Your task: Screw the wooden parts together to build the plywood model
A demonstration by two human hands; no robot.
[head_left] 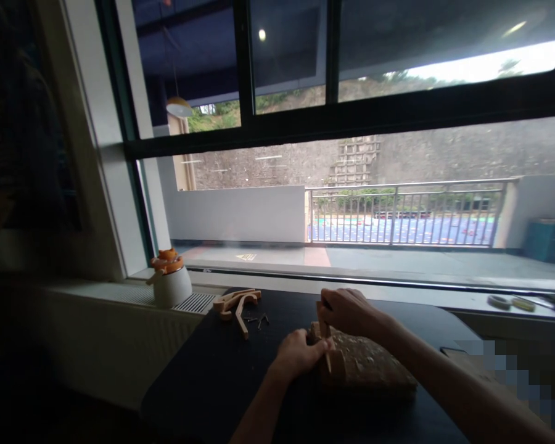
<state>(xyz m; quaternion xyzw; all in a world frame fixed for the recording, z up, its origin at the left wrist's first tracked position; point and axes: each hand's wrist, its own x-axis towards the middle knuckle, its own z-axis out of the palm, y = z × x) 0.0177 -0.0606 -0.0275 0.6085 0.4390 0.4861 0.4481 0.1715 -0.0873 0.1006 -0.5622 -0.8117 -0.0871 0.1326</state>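
A rough brown block (374,364), mottled with pale specks, lies on the dark table (203,376). My left hand (298,353) is at its left end, with the thumb stretched across and pressed on a thin light-wood piece (329,359) by the edge. Above it, my right hand (346,307) is closed in a fist around the upper part of an upright wooden strip (321,314). Whether this strip and the piece under my thumb are one thing I cannot tell. The left fingers are partly hidden behind the block.
Curved light-wood parts (240,303) lie at the table's far left, with several small screws (259,320) beside them. A whitish pot with an orange top (171,287) stands on the sill. Tape rolls (499,302) sit on the right sill. A large window spans the back.
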